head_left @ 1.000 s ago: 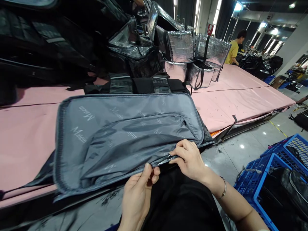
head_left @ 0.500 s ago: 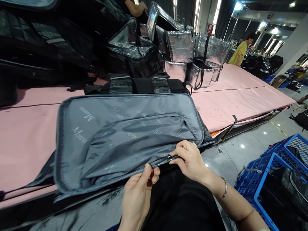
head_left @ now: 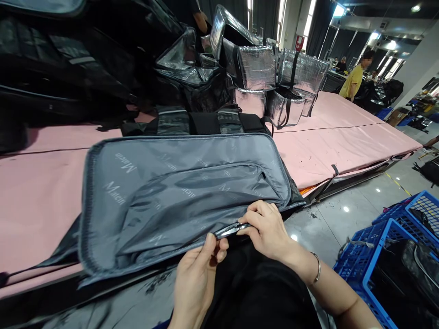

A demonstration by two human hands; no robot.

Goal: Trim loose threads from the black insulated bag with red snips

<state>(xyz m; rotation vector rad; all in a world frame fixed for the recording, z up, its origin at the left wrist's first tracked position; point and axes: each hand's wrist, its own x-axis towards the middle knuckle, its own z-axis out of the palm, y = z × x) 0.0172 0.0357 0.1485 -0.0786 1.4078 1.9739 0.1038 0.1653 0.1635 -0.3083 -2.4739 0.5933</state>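
Observation:
An opened backpack (head_left: 109, 183) lies on the table with its grey printed lining facing up and its padded straps (head_left: 173, 121) at the far side. My left hand (head_left: 200, 269) pinches the lining's near edge between thumb and fingers. Between my two hands shows a pair of shiny metal thread snips (head_left: 229, 230). My right hand (head_left: 265, 228) is closed around their rear end, and their tips reach the edge beside my left thumb. Exactly what the tips touch is too small to tell.
A pink-covered table (head_left: 343, 132) runs off to the right. Silver insulated bags (head_left: 257, 68) stand behind the backpack, with dark bags (head_left: 58, 68) piled at left. Blue crates (head_left: 370, 269) sit on the floor at right. A person in yellow (head_left: 353, 82) is farther back.
My right hand has shifted slightly left, and the snips have turned so that their bright metal shows more. My left hand keeps its pinch. The person in yellow has moved right.

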